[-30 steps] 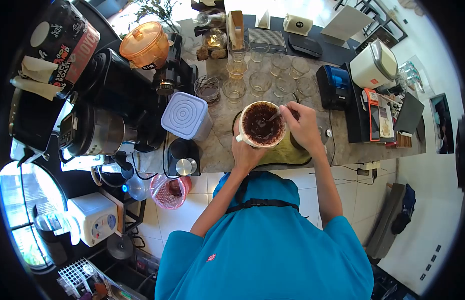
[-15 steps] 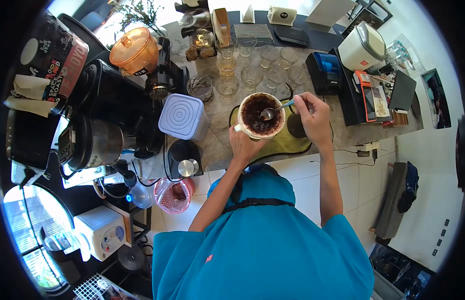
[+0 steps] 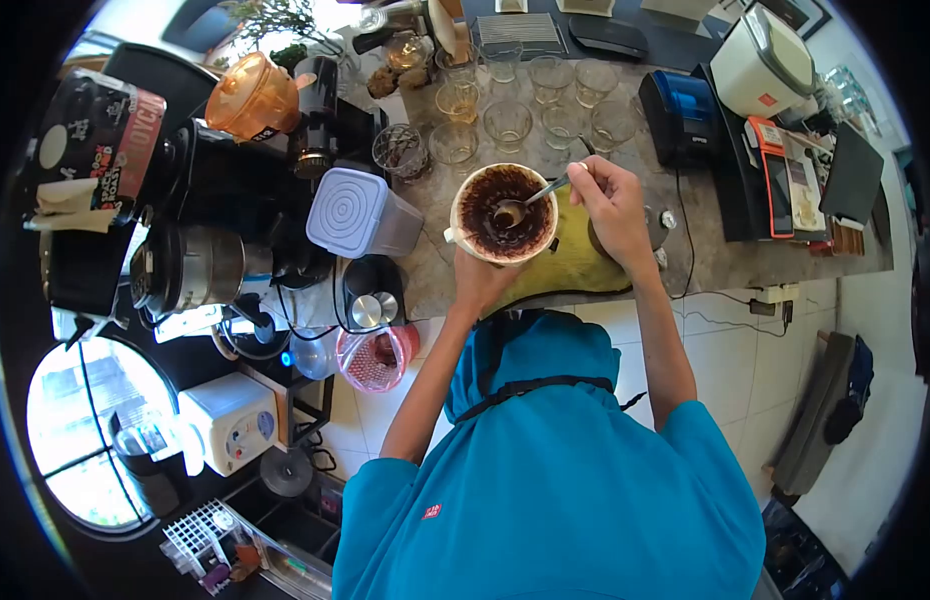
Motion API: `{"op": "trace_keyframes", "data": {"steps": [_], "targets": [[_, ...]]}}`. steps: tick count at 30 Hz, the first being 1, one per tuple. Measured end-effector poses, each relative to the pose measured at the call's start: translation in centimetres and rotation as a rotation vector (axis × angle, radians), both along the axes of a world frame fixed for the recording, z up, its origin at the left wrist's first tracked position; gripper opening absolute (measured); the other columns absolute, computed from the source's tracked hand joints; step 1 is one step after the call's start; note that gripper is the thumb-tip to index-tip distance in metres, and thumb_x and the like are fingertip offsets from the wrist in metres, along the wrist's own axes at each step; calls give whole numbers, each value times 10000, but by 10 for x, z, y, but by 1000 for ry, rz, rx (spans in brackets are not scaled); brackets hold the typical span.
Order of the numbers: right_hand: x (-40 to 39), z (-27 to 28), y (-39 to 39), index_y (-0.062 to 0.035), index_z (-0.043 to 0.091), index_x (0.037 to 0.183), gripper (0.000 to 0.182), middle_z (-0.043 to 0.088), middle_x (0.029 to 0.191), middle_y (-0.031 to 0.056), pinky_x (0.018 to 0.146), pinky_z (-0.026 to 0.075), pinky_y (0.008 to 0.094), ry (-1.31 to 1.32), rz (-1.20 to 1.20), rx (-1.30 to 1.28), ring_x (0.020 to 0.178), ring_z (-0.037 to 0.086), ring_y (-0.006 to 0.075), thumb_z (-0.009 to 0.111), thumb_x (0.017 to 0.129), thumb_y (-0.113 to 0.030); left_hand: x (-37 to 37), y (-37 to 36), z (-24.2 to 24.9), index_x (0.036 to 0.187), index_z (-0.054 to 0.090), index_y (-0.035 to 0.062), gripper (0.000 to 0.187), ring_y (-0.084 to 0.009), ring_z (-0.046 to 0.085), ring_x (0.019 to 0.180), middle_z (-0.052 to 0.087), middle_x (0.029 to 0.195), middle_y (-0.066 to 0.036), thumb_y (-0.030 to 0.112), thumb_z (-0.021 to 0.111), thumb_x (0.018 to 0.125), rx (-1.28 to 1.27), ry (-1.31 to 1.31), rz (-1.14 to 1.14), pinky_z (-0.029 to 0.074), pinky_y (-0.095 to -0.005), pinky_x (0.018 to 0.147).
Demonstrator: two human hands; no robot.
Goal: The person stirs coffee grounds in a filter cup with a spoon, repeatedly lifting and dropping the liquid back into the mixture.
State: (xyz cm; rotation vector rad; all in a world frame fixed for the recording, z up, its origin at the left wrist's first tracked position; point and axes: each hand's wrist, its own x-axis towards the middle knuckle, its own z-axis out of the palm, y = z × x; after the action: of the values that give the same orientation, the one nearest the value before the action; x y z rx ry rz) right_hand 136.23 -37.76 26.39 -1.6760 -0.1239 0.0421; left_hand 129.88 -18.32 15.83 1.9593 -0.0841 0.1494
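Observation:
My left hand (image 3: 483, 284) is closed around the near side of a white cup (image 3: 462, 236), holding it over the counter. Dark brown grounds (image 3: 477, 203) coat the inside of the cup. Between the fingers of my right hand (image 3: 615, 208) is the handle of a metal spoon (image 3: 512, 212), whose bowl dips into the grounds. A yellow-green cloth (image 3: 575, 262) lies on the counter below the cup and my right hand.
Several clear glasses (image 3: 507, 127) stand beyond the cup. To the left are a lidded plastic container (image 3: 347, 212), a small scale (image 3: 373, 280) and a black grinder (image 3: 315, 130). A blue-black printer (image 3: 682, 118) sits at right. Below the counter edge is a pink bin (image 3: 373, 360).
The view has shifted, and the cup appears slightly farther left and tipped more towards me. The spoon bowl has moved left and lower inside the cup. Both hands keep their hold.

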Motion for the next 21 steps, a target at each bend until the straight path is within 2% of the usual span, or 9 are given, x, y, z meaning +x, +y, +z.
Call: {"op": "trace_keyframes", "data": {"steps": [4,6,7,9,10,12,15,19,21], "targets": [[-1,17,-2,-16,586,743,270,507,639,-52,545,316,223,-62,35,-20,604,425,21,598,957,-180,1,-4,1,1159,616,5,504,-199,626,1053,660,1133,-97,199,822,742,12,-52,40,480,-360,944],[-1,28,-4,17,590,779,250,515,626,11,530,338,250,-181,76,-224,588,453,55,601,947,-167,0,-7,-2,1164,618,8,498,-208,620,1078,659,1143,-98,206,812,751,-11,-101,62,470,-364,964],[-2,37,-3,17,590,779,250,515,626,11,530,338,250,-182,79,-230,588,453,55,601,947,-167,0,-7,-7,1164,618,8,498,-208,620,1078,659,1143,-98,206,812,751,-16,-102,65,470,-364,964],[-2,53,2,42,600,810,230,562,643,160,552,409,359,-347,155,-380,538,523,246,612,918,-159,4,-4,-13,1195,593,27,632,-288,624,1078,654,1150,-125,214,833,641,7,-102,14,482,-395,929],[-1,54,5,42,600,810,230,562,643,160,552,409,359,-345,152,-392,538,523,246,612,918,-159,2,-4,-13,1195,593,27,632,-288,624,1078,654,1150,-125,214,833,641,-5,-102,10,482,-395,929],[5,58,11,38,611,828,213,588,720,217,618,442,428,-430,237,-463,636,572,370,605,914,-158,3,-4,-8,1195,589,23,640,-286,624,1075,653,1153,-124,220,835,638,-44,-54,23,484,-396,924],[12,56,22,33,608,844,207,592,745,212,664,451,451,-466,316,-519,710,594,396,591,918,-159,4,-8,6,1187,589,19,638,-286,626,1069,653,1150,-125,221,839,636,-91,-36,67,489,-396,914],[7,53,26,33,606,860,209,590,746,202,674,452,449,-570,404,-511,705,586,393,586,920,-167,4,-7,14,1173,594,21,633,-294,622,1067,654,1142,-128,224,838,625,-177,-23,49,484,-401,917],[6,58,22,37,607,849,207,594,744,195,660,455,444,-538,398,-599,695,583,391,593,912,-160,6,-6,9,1174,590,22,644,-305,614,1065,651,1137,-132,224,835,614,-15,-76,61,474,-407,930]]}}
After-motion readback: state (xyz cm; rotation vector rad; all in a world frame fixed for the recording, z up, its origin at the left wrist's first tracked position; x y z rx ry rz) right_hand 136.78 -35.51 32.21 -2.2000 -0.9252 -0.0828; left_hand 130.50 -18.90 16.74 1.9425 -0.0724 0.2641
